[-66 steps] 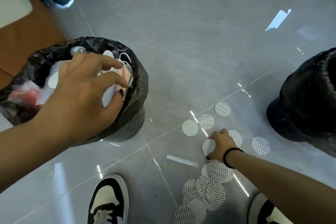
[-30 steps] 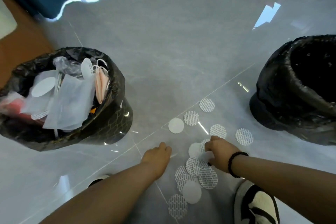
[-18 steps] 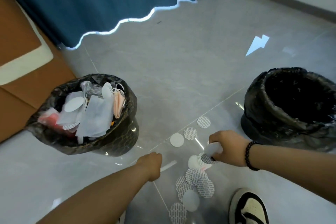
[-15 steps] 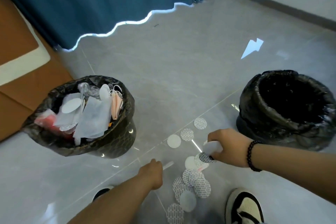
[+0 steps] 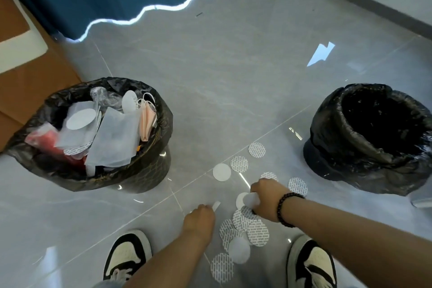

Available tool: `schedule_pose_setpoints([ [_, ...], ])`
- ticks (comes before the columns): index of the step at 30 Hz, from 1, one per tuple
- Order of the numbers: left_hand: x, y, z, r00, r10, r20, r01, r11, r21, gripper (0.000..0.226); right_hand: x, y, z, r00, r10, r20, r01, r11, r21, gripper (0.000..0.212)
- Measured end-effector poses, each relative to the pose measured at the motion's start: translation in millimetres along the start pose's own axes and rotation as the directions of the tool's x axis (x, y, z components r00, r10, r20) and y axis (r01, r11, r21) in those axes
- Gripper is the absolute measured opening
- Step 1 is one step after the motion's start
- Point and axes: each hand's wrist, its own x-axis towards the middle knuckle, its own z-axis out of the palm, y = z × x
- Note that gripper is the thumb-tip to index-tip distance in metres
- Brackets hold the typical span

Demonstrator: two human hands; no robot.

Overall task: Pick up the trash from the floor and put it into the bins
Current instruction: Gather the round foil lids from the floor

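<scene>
Left hand (image 5: 198, 218) low over the floor, fingers curled round a white strip (image 5: 216, 206) whose end pokes out past the knuckles. Right hand (image 5: 266, 199), bead bracelet on the wrist, pinches a white disc (image 5: 250, 199) at its fingertips. Both grips closed on trash, neither at a bin yet.

Risks as I read them:
- Disc is thin and flat, and I hold it only by the edge. It could slip or flutter off on the carry.
- More discs (image 5: 243, 224) lie overlapped right under and just nearer me than my right hand. A careless lift could drag one along or scatter the pile.
- One disc (image 5: 222, 268) lies well behind my left hand, between my shoes (image 5: 127, 255). Easy to tread on or miss.
- Strip is light; a loose hold drops it short of the bin.

Containers:
- Left bin (image 5: 149, 170), ahead-left of my left hand, black liner. Heaped to the rim: white sheets, discs, a pink mask, clear plastic, something red. Anything dropped on top may slide off.
- Right bin (image 5: 327, 152), ahead-right of my right hand, black liner. Inside looks dark; I can make out nothing in it. Better target, in my judgement.

Loose discs (image 5: 221, 172) also lie ahead of both hands, between the bins. Much still to gather.
</scene>
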Motion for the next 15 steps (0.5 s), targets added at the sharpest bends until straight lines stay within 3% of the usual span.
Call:
schedule_pose_setpoints([
  [3,4,-7,1,1.0,0.021,0.008,-0.021,1.0,0.004,0.037,35,-10,38,0.996,0.08,-0.027,-0.076,0.99,0.116,0.03],
  [5,9,-11,0,0.999,0.034,-0.01,-0.034,0.999,-0.004,0.034,51,-15,64,0.993,0.115,-0.036,-0.107,0.978,0.178,0.032],
  [11,9,-25,-9,0.998,0.052,-0.031,-0.054,0.997,-0.06,0.028,55,-9,116,0.992,0.118,-0.054,-0.112,0.989,0.096,0.039],
  [15,7,-34,-19,0.999,-0.001,-0.04,-0.004,0.992,-0.122,0.024,55,-3,116,0.988,0.142,-0.066,-0.131,0.98,0.149,0.045],
])
